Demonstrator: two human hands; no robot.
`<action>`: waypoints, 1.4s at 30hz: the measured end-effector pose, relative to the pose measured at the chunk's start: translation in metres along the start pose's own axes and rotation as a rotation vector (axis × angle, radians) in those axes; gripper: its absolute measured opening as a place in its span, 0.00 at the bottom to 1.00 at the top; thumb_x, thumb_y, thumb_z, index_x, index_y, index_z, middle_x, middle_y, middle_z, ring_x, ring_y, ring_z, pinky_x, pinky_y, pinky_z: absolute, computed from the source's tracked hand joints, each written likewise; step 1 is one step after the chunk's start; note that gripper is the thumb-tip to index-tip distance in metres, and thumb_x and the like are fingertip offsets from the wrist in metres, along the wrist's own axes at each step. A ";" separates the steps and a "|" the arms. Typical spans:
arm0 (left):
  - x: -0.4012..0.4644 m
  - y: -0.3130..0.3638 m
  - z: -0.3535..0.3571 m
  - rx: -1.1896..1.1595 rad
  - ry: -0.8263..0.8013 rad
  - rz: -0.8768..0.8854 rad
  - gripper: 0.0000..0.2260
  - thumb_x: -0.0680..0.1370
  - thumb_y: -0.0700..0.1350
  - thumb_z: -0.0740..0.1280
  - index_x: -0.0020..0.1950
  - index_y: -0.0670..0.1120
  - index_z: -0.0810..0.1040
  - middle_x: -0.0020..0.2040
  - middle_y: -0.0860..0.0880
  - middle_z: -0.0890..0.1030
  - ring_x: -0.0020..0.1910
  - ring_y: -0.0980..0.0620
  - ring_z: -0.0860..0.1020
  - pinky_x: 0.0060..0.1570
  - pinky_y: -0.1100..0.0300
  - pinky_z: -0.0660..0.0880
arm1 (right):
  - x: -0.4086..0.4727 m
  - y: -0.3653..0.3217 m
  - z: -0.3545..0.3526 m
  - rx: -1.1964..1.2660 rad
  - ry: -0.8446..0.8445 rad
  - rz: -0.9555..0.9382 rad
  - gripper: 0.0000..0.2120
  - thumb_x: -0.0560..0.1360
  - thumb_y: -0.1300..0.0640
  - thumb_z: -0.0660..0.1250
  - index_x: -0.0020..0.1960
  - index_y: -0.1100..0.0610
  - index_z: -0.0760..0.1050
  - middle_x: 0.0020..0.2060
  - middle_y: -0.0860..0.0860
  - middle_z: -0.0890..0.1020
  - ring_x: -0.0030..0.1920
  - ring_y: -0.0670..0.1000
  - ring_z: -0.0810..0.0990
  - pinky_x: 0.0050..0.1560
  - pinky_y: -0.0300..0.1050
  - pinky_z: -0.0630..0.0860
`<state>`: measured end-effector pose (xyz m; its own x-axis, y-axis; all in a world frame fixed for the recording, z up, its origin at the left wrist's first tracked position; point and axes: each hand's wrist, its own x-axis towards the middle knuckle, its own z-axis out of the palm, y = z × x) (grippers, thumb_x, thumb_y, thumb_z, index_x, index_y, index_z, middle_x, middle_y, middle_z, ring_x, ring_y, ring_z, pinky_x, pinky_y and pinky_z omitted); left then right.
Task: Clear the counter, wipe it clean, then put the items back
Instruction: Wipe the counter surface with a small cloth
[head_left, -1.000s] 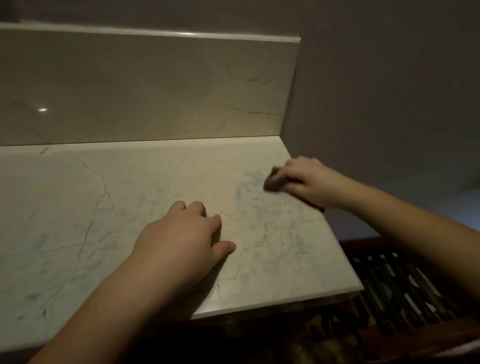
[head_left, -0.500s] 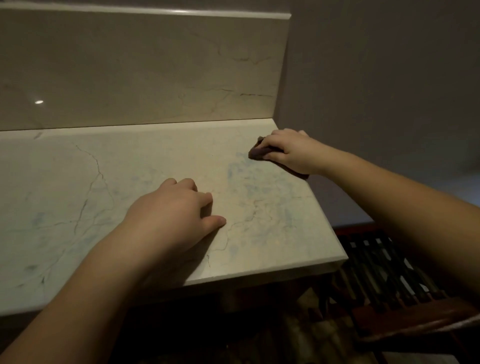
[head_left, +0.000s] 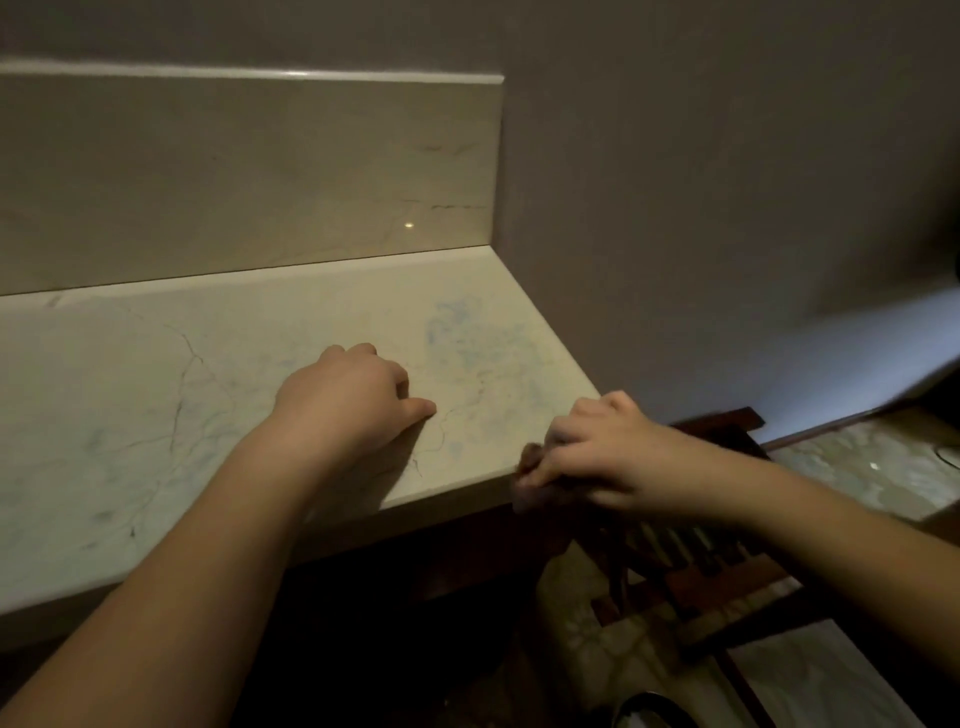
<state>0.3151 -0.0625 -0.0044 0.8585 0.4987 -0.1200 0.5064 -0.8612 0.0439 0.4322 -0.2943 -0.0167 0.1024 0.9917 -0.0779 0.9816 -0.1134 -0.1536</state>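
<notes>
The right hand (head_left: 602, 452), curled round a dark cloth (head_left: 535, 467), has travelled from the far right corner of the marble counter (head_left: 156, 389), where it was half a second ago, down to the near right corner at centre right of the frame. The cloth now sits at the counter's front edge, partly hanging past it; blur hides how much of it touches the stone. The left hand (head_left: 348, 400) has stayed where it was, resting knuckles up at mid-frame with fingers loosely bent and holding nothing. Nothing stands on the visible stone, and faint bluish smears mark its right part. The stroke along the right side looks finished, so wiping seems well along; the items to go back are out of view.
</notes>
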 end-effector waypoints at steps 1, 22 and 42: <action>-0.002 -0.001 0.001 -0.008 0.001 0.006 0.17 0.77 0.65 0.59 0.54 0.55 0.78 0.53 0.50 0.72 0.55 0.48 0.70 0.45 0.53 0.68 | -0.016 -0.009 0.006 -0.009 0.014 -0.001 0.16 0.77 0.48 0.57 0.63 0.33 0.65 0.52 0.38 0.72 0.54 0.41 0.65 0.56 0.45 0.61; -0.171 0.092 0.081 -0.965 -0.064 0.463 0.08 0.77 0.51 0.68 0.55 0.61 0.75 0.49 0.61 0.77 0.46 0.68 0.75 0.44 0.70 0.73 | -0.098 -0.144 0.112 1.473 0.865 0.919 0.12 0.79 0.47 0.60 0.62 0.44 0.75 0.52 0.46 0.83 0.53 0.47 0.82 0.56 0.48 0.78; -0.205 0.270 0.170 -1.120 -0.494 0.527 0.20 0.74 0.36 0.70 0.63 0.54 0.75 0.62 0.59 0.71 0.58 0.70 0.70 0.51 0.77 0.68 | -0.261 -0.078 0.184 2.159 1.146 0.956 0.16 0.82 0.53 0.55 0.68 0.51 0.71 0.56 0.57 0.82 0.55 0.56 0.82 0.50 0.50 0.77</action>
<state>0.2623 -0.4137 -0.1370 0.9722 -0.1598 -0.1711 0.1227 -0.2748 0.9536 0.2992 -0.5556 -0.1661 0.8207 0.2747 -0.5010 -0.5668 0.5028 -0.6527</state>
